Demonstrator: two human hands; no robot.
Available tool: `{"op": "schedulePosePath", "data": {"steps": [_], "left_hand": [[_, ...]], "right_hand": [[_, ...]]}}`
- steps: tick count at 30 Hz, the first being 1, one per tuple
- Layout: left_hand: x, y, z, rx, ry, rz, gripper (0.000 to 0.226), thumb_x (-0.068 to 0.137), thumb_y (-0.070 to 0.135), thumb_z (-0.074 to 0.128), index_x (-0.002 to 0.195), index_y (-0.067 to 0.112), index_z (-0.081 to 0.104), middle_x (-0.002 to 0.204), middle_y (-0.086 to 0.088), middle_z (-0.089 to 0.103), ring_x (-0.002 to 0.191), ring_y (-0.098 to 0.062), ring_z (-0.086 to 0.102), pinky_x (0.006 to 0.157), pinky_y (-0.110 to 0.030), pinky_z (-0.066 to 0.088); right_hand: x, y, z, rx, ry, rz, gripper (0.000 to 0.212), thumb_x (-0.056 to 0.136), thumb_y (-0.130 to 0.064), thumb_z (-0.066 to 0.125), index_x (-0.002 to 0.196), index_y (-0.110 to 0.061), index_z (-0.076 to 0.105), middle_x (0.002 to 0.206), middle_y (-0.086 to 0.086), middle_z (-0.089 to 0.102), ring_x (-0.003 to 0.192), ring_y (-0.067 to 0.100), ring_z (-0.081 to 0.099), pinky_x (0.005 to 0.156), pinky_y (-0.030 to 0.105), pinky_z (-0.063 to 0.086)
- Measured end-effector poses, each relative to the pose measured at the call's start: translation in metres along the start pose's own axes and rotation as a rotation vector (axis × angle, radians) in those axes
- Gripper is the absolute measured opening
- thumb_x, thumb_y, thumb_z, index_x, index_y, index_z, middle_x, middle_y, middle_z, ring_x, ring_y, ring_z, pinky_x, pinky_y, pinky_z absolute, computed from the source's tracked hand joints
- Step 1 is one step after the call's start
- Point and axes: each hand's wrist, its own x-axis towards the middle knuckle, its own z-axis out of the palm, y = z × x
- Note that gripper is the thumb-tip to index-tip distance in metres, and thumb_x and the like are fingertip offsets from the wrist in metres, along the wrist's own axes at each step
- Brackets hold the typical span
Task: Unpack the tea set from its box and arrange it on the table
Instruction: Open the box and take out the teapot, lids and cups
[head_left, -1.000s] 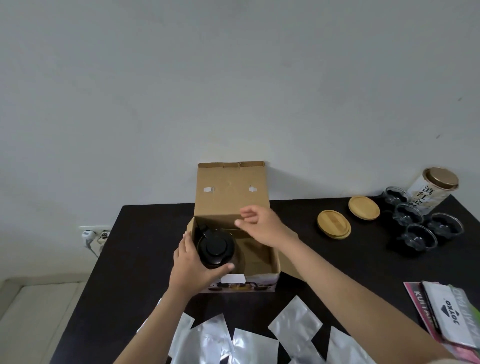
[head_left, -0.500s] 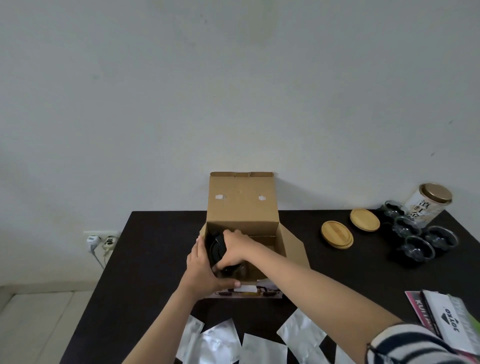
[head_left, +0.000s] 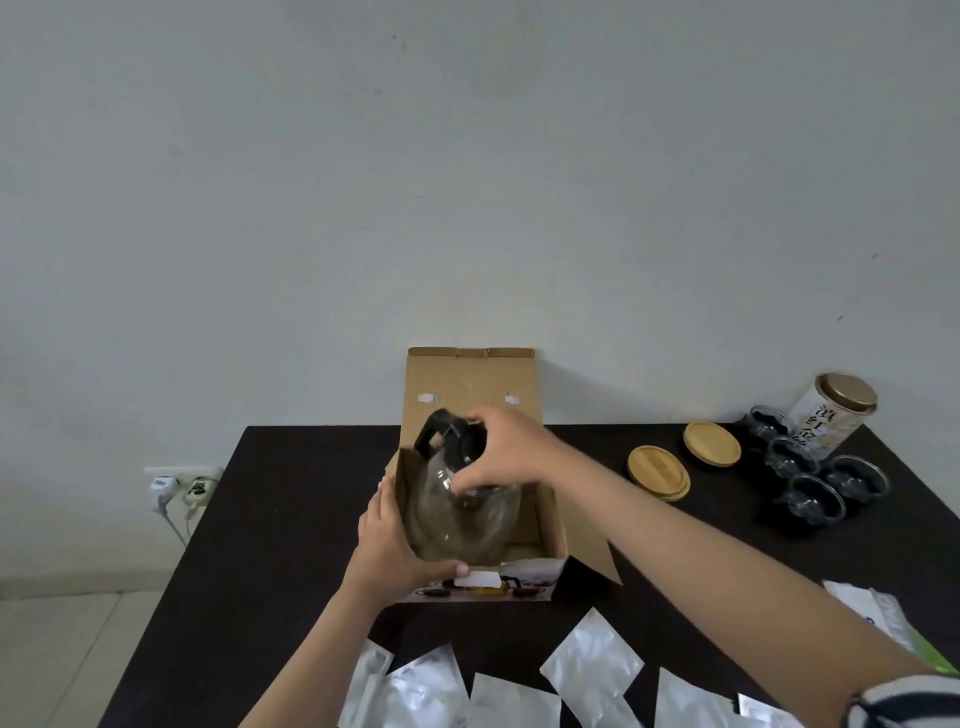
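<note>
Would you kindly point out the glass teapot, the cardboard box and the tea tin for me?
glass teapot (head_left: 457, 525), head view, on its clear glass belly.
cardboard box (head_left: 470, 379), head view, on the raised lid flap.
tea tin (head_left: 826, 421), head view, on its printed white side.

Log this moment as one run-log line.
step: lifting teapot from box | right hand: grips lid | left hand: holds box corner | cups: on table

Silver foil pouches (head_left: 592, 662) lie scattered along the near edge of the black bench (head_left: 291, 519). A labelled tin (head_left: 831, 415) stands at the far right corner. Plugs fill a wall socket (head_left: 182, 486) at left.
</note>
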Motion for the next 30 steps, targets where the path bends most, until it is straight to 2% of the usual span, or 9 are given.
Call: {"op": "schedulePosePath", "data": {"steps": [3,6,8,10,12,14,19,22,30], "left_hand": [[0.001,-0.001,0.000,-0.007,-0.004,-0.001,0.156,0.031,0.079,0.076,0.148,0.024,-0.010,0.155,0.001,0.005,0.141,-0.027,0.010,0.111,-0.050,0.029],[0.002,-0.001,0.001,-0.003,-0.004,-0.010,0.156,0.031,0.079,0.075,0.147,0.024,-0.012,0.154,0.002,0.004,0.140,-0.026,0.010,0.111,-0.051,0.029],[0.002,-0.001,0.002,0.004,-0.002,-0.014,0.155,0.031,0.079,0.075,0.147,0.024,-0.012,0.155,0.001,0.003,0.141,-0.027,0.010,0.111,-0.051,0.028],[0.003,-0.002,0.003,0.000,0.000,-0.011,0.155,0.032,0.079,0.075,0.148,0.024,-0.012,0.155,0.001,0.002,0.142,-0.026,0.010,0.112,-0.050,0.028],[0.003,-0.002,0.004,-0.008,-0.001,-0.014,0.156,0.032,0.079,0.075,0.148,0.024,-0.013,0.156,0.001,0.002,0.142,-0.026,0.010,0.112,-0.050,0.028],[0.004,-0.003,0.005,-0.017,0.005,-0.011,0.156,0.031,0.080,0.075,0.148,0.025,-0.013,0.156,0.000,0.002,0.142,-0.025,0.011,0.112,-0.050,0.028],[0.005,-0.004,0.005,-0.038,0.026,0.019,0.154,0.031,0.078,0.078,0.147,0.029,-0.010,0.155,0.002,0.004,0.142,-0.022,0.010,0.110,-0.050,0.029],[0.006,-0.005,0.006,-0.037,0.032,0.008,0.153,0.031,0.078,0.078,0.147,0.030,-0.009,0.155,0.003,0.005,0.141,-0.022,0.014,0.109,-0.049,0.031],[0.008,-0.008,0.009,-0.028,0.041,-0.008,0.152,0.031,0.077,0.080,0.147,0.032,-0.007,0.155,0.006,0.005,0.141,-0.018,0.014,0.110,-0.048,0.032]], "right_hand": [[-0.016,0.010,-0.045,0.116,0.071,-0.001,0.073,0.064,-0.031,0.085,0.128,-0.016,0.052,0.118,0.003,0.058,0.099,0.018,0.059,0.076,0.024,0.052],[-0.022,0.034,-0.079,0.081,0.209,0.080,0.085,0.062,-0.036,0.085,0.135,-0.015,0.045,0.127,0.004,0.038,0.107,0.021,0.051,0.092,0.032,0.049],[-0.019,0.056,-0.095,0.011,0.270,0.141,0.090,0.061,-0.039,0.084,0.138,-0.015,0.042,0.128,0.006,0.034,0.110,0.023,0.047,0.096,0.037,0.048],[-0.013,0.078,-0.105,-0.062,0.312,0.190,0.091,0.062,-0.039,0.083,0.139,-0.015,0.041,0.130,0.008,0.034,0.118,0.026,0.042,0.097,0.039,0.045],[-0.005,0.100,-0.109,-0.110,0.331,0.231,0.090,0.064,-0.036,0.081,0.140,-0.013,0.039,0.132,0.010,0.033,0.123,0.027,0.037,0.092,0.034,0.042],[0.003,0.118,-0.105,-0.130,0.318,0.261,0.090,0.063,-0.033,0.081,0.139,-0.010,0.039,0.132,0.010,0.032,0.123,0.027,0.035,0.087,0.031,0.040],[0.021,0.154,-0.085,-0.181,0.207,0.243,0.099,0.059,-0.029,0.082,0.144,-0.006,0.035,0.135,0.009,0.032,0.124,0.027,0.040,0.094,0.033,0.046],[0.029,0.168,-0.074,-0.213,0.137,0.200,0.104,0.059,-0.027,0.083,0.147,-0.007,0.031,0.135,0.005,0.032,0.121,0.024,0.044,0.091,0.032,0.048],[0.055,0.187,-0.054,-0.206,0.031,0.154,0.103,0.060,-0.024,0.084,0.146,-0.006,0.030,0.140,0.006,0.033,0.124,0.025,0.045,0.095,0.032,0.047]]}}
